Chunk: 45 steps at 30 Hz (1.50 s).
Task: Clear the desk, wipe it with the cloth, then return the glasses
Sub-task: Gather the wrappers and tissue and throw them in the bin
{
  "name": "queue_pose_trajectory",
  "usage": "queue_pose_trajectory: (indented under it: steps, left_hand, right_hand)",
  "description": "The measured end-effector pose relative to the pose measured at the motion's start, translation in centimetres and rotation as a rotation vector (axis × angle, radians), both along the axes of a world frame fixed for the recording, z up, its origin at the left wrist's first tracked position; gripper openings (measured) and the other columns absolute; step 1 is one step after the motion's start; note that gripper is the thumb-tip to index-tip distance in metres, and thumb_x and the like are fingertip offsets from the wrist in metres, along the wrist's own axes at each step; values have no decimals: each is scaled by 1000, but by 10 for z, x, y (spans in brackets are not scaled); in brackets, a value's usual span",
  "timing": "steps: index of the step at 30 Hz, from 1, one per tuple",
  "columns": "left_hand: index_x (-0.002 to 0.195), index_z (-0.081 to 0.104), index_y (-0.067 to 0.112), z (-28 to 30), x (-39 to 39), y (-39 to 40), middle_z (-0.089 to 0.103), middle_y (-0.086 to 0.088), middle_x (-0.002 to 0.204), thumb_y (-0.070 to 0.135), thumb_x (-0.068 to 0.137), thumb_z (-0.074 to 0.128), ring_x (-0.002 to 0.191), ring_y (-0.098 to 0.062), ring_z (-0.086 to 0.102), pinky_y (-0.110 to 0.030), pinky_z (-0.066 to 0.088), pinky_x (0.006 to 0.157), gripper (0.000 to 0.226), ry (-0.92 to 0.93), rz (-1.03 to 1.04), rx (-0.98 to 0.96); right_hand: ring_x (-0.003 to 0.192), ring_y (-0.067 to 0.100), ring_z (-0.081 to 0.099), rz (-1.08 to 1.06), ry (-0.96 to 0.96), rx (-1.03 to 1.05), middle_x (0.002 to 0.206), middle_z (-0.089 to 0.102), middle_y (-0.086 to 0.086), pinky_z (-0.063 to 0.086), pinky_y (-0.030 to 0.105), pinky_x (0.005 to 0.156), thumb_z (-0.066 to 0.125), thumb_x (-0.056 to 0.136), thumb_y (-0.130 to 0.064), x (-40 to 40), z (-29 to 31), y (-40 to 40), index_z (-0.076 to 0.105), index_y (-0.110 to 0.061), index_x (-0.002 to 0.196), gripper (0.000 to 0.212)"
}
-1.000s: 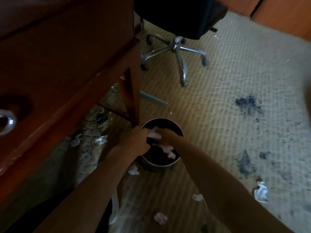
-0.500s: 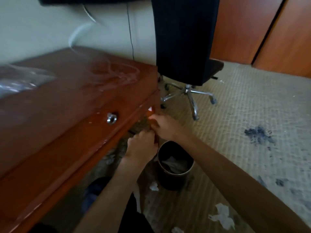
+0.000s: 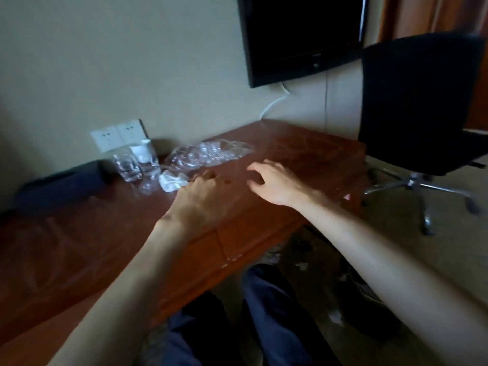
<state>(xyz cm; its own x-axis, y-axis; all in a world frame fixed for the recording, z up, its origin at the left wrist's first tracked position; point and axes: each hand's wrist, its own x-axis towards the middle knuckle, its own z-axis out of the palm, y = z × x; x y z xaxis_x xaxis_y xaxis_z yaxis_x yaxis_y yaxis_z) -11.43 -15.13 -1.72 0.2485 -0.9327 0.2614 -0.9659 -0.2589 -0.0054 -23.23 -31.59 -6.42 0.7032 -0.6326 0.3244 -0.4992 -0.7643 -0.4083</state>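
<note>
Clearing is only part done, judging by what lies on the desk (image 3: 303,157): the glasses (image 3: 129,166) stand at the back near the wall sockets (image 3: 116,136), a crumpled clear wrapper (image 3: 208,153) sprawls just beside them, and a small white wad (image 3: 171,182) lies in front. I cannot make out a wiping cloth anywhere, unless that wad is it, so I judge the wipe not begun and the return of the glasses last of all. Both my hands hover over the middle of the top and hold nothing: my left hand (image 3: 200,196) is just short of the wad, its fingers too blurred to tell how they lie, and my right hand (image 3: 272,180) has its fingers spread and loosely bent, near the wrapper. A dark box (image 3: 60,183) sits at the far left of the top. Beyond the right end stands a chair (image 3: 420,107), with a screen (image 3: 301,35) on the wall.
</note>
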Motion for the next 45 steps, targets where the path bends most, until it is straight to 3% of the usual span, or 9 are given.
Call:
queue_pose_trajectory:
  steps: [4,10,15,21,25,29,33,38,45]
  left_hand:
    - [128,65,27,28,62,-20,61,-9,134,52,95,50,120,-34,60,-54,54,92,44,-54,18,77]
    - [150,38,32,9,185,-68,48,-9,139,68,86,58,131,-34,47,-52,50,93,76,-18,322,117]
    - [154,27,39,-23,238,-90,48,-8,142,75,83,55,128,-36,53,-51,48,95,84,95,374,136]
    - [132,54,45,-55,250,-106,54,1,138,55,90,57,117,-32,61,-46,52,86,44,143,306,62]
    - [126,61,27,-57,252,-112,65,-6,119,33,97,58,106,-32,66,-43,50,78,29,88,295,5]
    - [118,60,13,-41,261,-108,65,-11,116,28,101,55,102,-38,65,-46,51,78,24,157,237,-81]
    - [121,60,14,-22,277,-78,68,-8,113,31,98,57,95,-38,67,-47,56,76,28,124,209,-190]
    - [108,64,18,-8,299,-42,69,-4,100,31,96,61,81,-32,68,-45,57,69,17,119,257,-295]
    - [107,60,23,-17,329,-15,66,2,104,35,96,64,82,-20,68,-44,59,69,17,139,271,-246]
  right_hand:
    - [138,24,49,75,55,58,149,51,5,40,31,107,62,98,-34,79,10,-5,55,-19,142,46]
    - [123,34,58,63,135,-3,145,44,7,54,46,93,60,93,-40,180,16,-52,47,-29,141,51]
    - [133,35,44,13,130,-161,135,45,7,53,50,96,67,89,-36,228,16,-87,45,-32,146,61]
    - [138,48,41,-33,310,-34,162,24,13,46,57,106,69,89,-48,257,11,-111,26,-44,155,79]
    - [132,46,50,-61,331,10,155,32,13,49,54,103,72,86,-48,269,3,-120,16,-34,158,92]
    - [116,37,62,-87,318,-39,138,53,14,55,44,90,71,89,-27,273,2,-124,39,-15,144,64]
    - [114,36,64,-111,220,-283,126,63,10,50,39,82,66,90,-33,271,24,-118,52,-13,127,45]
    - [103,35,60,12,16,-234,101,66,10,56,46,79,55,82,-40,306,45,-105,50,-16,112,39]
    - [140,46,32,-21,299,85,149,34,17,38,57,110,65,75,-67,388,14,-101,43,-33,144,80]
